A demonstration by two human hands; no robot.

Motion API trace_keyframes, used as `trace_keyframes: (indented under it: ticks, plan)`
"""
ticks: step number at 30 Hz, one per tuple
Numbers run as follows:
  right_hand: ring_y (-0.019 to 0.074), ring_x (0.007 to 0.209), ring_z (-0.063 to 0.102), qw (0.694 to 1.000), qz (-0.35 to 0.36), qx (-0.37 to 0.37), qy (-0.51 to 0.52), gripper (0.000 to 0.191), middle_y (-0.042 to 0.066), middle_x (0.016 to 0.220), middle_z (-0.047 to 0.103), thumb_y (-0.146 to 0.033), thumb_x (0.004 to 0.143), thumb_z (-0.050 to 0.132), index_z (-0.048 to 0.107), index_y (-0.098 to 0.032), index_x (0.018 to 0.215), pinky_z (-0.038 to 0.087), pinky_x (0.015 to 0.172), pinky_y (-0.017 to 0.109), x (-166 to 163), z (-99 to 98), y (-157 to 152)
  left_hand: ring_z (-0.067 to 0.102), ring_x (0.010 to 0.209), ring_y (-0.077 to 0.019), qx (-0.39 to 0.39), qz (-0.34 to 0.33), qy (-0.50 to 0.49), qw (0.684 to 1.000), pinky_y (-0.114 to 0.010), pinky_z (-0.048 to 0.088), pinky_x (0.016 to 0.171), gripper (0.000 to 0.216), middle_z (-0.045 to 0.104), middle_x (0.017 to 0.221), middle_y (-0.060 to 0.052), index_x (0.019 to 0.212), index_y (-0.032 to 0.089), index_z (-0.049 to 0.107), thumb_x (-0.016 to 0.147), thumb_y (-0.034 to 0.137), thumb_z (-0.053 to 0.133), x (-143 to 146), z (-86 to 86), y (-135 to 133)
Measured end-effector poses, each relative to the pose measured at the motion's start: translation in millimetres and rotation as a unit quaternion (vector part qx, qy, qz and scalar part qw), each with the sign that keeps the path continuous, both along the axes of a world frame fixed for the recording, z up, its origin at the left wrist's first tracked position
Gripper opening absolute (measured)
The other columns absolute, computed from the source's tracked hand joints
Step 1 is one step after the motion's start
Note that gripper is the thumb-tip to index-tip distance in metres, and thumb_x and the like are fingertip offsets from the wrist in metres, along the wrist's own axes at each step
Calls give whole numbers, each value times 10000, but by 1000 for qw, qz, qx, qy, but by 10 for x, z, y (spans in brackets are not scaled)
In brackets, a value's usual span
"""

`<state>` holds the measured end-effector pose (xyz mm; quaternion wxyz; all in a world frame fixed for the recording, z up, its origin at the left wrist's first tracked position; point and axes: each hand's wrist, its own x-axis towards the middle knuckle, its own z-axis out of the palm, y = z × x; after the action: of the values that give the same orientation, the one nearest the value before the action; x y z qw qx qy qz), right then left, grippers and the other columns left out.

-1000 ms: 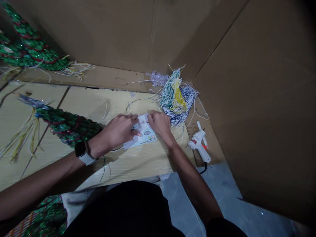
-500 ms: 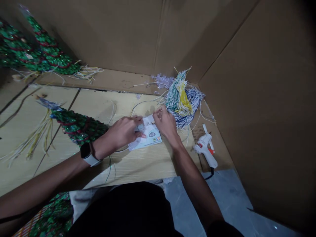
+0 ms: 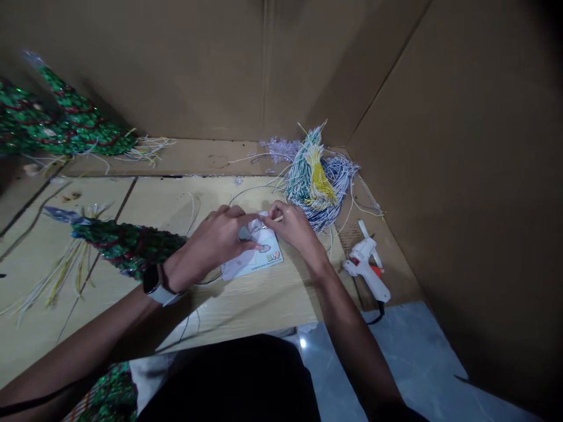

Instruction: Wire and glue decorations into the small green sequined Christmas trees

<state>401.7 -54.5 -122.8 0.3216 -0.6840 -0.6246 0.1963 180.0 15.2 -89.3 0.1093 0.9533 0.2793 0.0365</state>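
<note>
A printed "DIY" packet (image 3: 250, 266), pale blue and white with a clear part, lies on the table under both hands. My left hand (image 3: 222, 234), wearing a watch, has its thumb and fingers closed on the packet's upper part. Close beside it, my right hand (image 3: 292, 225) pinches a small pale stick-like piece (image 3: 278, 218) at the packet's top edge. What lies between the fingertips is partly hidden. Left of my left hand, a green tinsel tree (image 3: 132, 243) with red garland lies on its side, its tip pointing left.
Bundles of green, yellow and blue-white cord (image 3: 319, 181) lie behind my right hand, near purple snowflake pieces (image 3: 281, 149). A white glue gun (image 3: 367, 266) rests at the right. More tinsel trees (image 3: 83, 120) stand back left. Cardboard walls (image 3: 176, 70) enclose the back and right.
My hands have come closer together over the packet, and my left thumb reaches further across its print. The camera view has shifted slightly.
</note>
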Motion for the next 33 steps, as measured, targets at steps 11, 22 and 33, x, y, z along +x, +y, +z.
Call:
trace_keyframes:
  ticks: [11, 22, 33]
  plan:
    - [167, 784, 752, 1000, -7, 15, 26, 67, -3, 878, 794, -281, 1021, 707, 694, -230, 1063, 508, 748, 256, 9, 30, -1, 563, 1263, -347, -17, -2, -41, 999, -501, 431, 1142, 799, 657, 1398, -120, 1561, 369, 669, 928, 857, 649, -10, -258, 106]
    - [180, 718, 720, 998, -12, 26, 57, 148, -51, 757, 710, -251, 983, 724, 641, -259, 1106, 505, 690, 278, -16, 96, -35, 536, 1240, -339, -28, -6, -54, 998, -492, 415, 1138, 808, 641, 1385, -116, 1580, 374, 650, 934, 858, 639, -18, -294, 128]
    - [166, 647, 655, 992, 4, 68, 107, 176, -66, 731, 646, -260, 936, 762, 625, -269, 1046, 490, 658, 293, -2, 50, -13, 554, 1262, -372, -21, -9, -88, 996, -552, 429, 1137, 852, 652, 1356, -128, 1497, 334, 730, 879, 914, 639, -17, -384, 155]
